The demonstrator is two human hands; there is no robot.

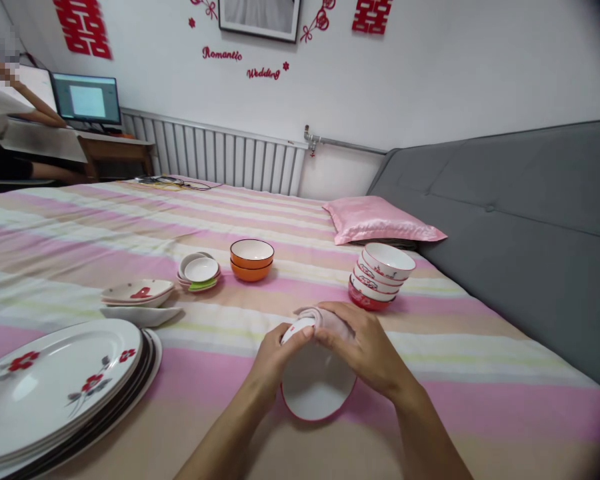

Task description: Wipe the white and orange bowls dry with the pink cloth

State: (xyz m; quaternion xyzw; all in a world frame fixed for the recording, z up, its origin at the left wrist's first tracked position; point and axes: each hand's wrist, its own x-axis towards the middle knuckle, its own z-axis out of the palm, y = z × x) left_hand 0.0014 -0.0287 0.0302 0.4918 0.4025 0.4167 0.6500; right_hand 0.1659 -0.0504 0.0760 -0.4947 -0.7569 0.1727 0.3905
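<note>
A white bowl with a red rim is tilted between my hands, its inside facing me. My left hand grips the bowl's left side, thumb over the rim. Closed around a folded pale pink cloth, my right hand presses it against the bowl's upper edge. Beyond my right hand stands a leaning stack of patterned white bowls with a red one at the bottom. Whether the held bowl touches the bed is unclear.
Large floral plates are stacked at the left. Behind them lie leaf-shaped dishes, small dishes and orange bowls. A pink pillow rests by the grey headboard. A person sits at a desk, far left.
</note>
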